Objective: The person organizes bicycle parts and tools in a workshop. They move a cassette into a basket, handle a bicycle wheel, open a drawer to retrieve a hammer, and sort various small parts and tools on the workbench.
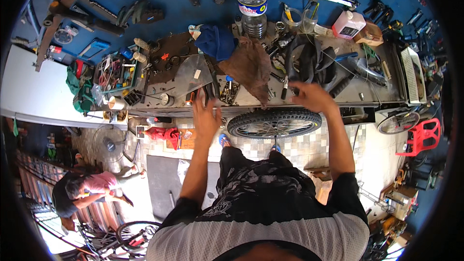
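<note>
Wall (174, 5) behind the tabletop is bright blue. Brown rag (251, 65) next to a navy cloth (217, 41), black tyre (274, 122) with silver spokes, pink jug (348, 24), red plastic stool (423, 137). Floor tiles (309, 147) are a beige-grey check, shorts (256, 183) black with a grey swirly print.

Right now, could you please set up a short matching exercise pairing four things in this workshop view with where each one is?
Things:
1. bicycle wheel
2. clear plastic bottle
3. brown rag
4. red plastic stool

Places:
A. draped on the middle of the workbench
B. standing upright at the back of the bench
C. on the floor at the far right
D. below the bench's front edge, between the left hand and right hand

Pairs: 1-D, 2-B, 3-A, 4-C
</note>
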Tool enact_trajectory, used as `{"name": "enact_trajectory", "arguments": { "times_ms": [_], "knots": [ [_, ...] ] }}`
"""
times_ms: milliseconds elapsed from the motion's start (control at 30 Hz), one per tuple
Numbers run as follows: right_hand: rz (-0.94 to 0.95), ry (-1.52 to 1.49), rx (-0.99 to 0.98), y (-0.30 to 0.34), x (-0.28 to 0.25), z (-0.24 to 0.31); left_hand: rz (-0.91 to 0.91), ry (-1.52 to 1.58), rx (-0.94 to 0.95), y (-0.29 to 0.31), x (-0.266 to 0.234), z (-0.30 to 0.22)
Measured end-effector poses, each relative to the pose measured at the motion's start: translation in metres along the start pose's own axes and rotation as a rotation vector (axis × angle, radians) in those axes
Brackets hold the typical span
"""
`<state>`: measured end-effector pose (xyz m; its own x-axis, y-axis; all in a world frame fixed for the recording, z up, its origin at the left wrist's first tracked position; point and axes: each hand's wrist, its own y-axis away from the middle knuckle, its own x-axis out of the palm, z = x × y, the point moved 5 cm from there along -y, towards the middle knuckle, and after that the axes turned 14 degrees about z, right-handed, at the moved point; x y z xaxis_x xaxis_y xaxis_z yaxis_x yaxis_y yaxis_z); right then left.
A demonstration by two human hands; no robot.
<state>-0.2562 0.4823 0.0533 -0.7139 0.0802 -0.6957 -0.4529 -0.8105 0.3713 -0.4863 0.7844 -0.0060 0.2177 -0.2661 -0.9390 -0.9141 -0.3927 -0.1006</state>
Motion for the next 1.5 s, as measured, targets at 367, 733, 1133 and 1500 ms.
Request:
{"name": "enact_trajectory", "arguments": {
  "times_ms": [367,733,1133,1500],
  "knots": [
    [-0.045,-0.254,0.162,0.14,0.066,-0.105,0.066,-0.423,-0.167,-0.144,-0.116,0.135],
    [-0.195,-0.267,0.462,0.233,0.087,-0.117,0.273,-0.41,-0.144,-0.149,-0.054,0.054],
    [-0.084,-0.314,0.59,0.302,0.094,-0.253,0.322,0.553,0.32,0.039,0.082,-0.279],
    [0.232,-0.067,0.657,0.39,0.032,-0.48,0.573,0.598,0.085,0.091,0.171,-0.483]
  ]
}}
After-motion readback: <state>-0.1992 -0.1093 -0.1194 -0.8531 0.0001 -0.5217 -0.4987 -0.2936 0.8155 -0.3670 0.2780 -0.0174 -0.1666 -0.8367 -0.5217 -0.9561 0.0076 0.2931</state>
